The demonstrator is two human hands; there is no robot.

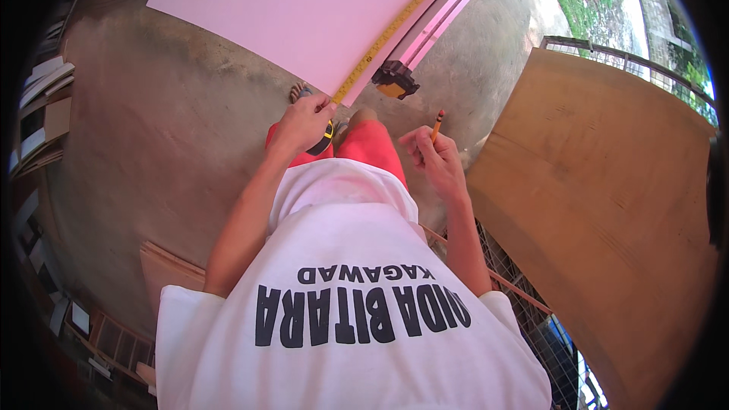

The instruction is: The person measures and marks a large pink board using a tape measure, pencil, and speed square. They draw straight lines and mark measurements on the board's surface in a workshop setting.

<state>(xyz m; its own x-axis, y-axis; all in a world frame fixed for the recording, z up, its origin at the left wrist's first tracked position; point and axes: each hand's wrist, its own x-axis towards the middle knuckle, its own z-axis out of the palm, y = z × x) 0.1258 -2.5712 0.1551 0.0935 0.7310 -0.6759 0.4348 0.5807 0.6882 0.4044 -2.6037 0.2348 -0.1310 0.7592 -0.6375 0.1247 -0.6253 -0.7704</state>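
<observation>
Past the left hand (306, 123), the sheet (266, 11) is white with a pink cast, and the blade (399, 23) is yellow with dark marks. The tape case (324, 143) beside that hand is black and yellow. The right hand's (437, 161) pencil (436, 129) is orange with a reddish end. Beyond and between the 2 hands, the rail (435, 17) is grey with pink striping, its end piece (396, 80) black and orange-yellow. The shorts (370, 148) between the 2 hands are red. Right of the right hand, the board (600, 175) is brown.
</observation>
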